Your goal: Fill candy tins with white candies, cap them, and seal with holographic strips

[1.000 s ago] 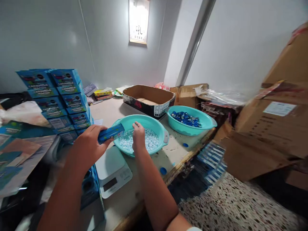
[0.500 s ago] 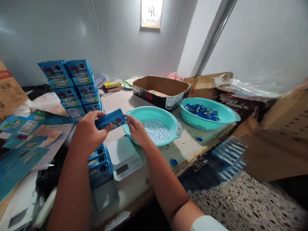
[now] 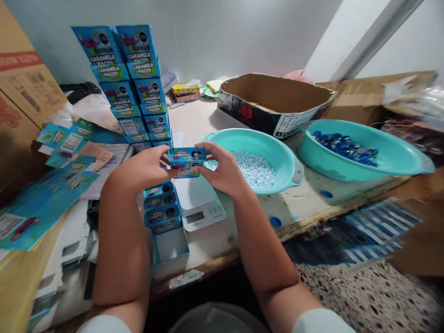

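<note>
Between both hands I hold a small blue candy box (image 3: 187, 162), its printed faces turned toward me. My left hand (image 3: 152, 165) grips its left end, and my right hand (image 3: 222, 167) pinches the right end with thumb and fingers. Below the box sits a white kitchen scale (image 3: 204, 210). Left of the scale lies an open blue display carton (image 3: 170, 264) with several similar small boxes (image 3: 162, 208) in its far part; its near part shows a bare bottom. A turquoise basin (image 3: 255, 136) of small pale candies (image 3: 255, 170) stands just beyond my right hand.
Stacked blue cartons (image 3: 135, 92) rise at the back left. Flat printed cardboard (image 3: 52, 189) lies left. A second turquoise basin (image 3: 391, 148) holds blue caps (image 3: 347, 148); two loose blue discs lie near the table edge. Behind them is a shallow open cardboard box (image 3: 249, 108).
The small box has turned from a slant to level, its printed sides facing me. My right hand has moved from its upper end to grip its right side. The view has shifted.
</note>
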`<state>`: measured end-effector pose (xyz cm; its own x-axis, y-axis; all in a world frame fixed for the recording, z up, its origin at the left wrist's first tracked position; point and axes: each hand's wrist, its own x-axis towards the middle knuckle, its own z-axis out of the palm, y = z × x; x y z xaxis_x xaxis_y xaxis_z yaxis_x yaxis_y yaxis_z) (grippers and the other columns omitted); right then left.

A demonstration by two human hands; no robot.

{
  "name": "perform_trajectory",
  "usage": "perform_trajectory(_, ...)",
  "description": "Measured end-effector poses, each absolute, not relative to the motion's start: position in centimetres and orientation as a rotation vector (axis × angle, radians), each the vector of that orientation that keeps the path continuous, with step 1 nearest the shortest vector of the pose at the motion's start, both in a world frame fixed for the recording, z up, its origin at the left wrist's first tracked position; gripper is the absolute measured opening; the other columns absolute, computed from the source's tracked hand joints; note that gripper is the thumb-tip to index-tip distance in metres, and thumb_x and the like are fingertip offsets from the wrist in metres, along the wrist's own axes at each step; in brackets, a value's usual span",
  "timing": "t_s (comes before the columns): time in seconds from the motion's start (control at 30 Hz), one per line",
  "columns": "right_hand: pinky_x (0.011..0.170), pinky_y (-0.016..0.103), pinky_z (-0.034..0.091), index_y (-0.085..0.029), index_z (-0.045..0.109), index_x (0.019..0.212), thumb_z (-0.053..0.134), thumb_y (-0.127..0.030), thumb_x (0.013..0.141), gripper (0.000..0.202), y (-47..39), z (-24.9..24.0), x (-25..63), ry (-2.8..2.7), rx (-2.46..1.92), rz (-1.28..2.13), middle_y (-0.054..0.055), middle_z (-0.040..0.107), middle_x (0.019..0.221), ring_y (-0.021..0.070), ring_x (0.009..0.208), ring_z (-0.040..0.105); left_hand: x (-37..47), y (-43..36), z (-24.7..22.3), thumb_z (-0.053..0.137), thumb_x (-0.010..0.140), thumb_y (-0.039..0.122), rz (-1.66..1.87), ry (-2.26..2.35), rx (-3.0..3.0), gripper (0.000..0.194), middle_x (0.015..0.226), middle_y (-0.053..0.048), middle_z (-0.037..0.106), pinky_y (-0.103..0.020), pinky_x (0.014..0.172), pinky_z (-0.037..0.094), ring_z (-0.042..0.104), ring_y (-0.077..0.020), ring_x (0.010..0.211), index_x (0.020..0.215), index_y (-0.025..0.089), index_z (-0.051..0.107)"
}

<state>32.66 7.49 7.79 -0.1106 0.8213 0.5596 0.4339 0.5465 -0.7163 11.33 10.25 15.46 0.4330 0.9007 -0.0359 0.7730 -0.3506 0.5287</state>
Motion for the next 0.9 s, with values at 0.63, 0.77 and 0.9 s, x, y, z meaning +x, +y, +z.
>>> perform_trajectory(0.63,0.109,0.049,0.050,-0.020,0.076,0.112,0.058,-0.044,0.101,0.031,8.4,7.3,33.7,-1.937,-1.285,0.552,0.015,0.070,0.131,0.0315,0.127,0.063,12.2,11.7,13.5,0.067,0.076,0.062,0.178,1.332,2.301,0.067,0.137,-0.011,0.067,-0.040,0.102,0.053,0.064,-0.0319,0.125,0.131,0.024,0.065)
perform_trajectory(0.77,0.108,0.045,0.047,-0.020,0.074,0.106,0.040,-0.042,0.108,0.040,8.6,7.4,33.6,-1.881,-1.343,0.507,0.014,0.070,0.125,0.0282,0.122,0.063,12.7,11.6,13.6,0.069,0.073,0.063,0.116,1.298,2.291,0.074,0.144,-0.011,0.063,-0.040,0.107,0.050,0.059,-0.0326,0.132,0.135,0.025,0.062)
perform_trajectory(0.9,0.099,0.043,0.048,-0.019,0.071,0.099,0.037,-0.042,0.109,0.042,8.8,7.1,33.5,-1.921,-1.389,0.450,0.014,0.071,0.109,0.0279,0.110,0.064,13.1,11.9,13.5,0.070,0.070,0.067,0.045,1.340,2.281,0.082,0.147,-0.010,0.061,-0.038,0.106,0.050,0.060,-0.0328,0.131,0.138,0.024,0.059)
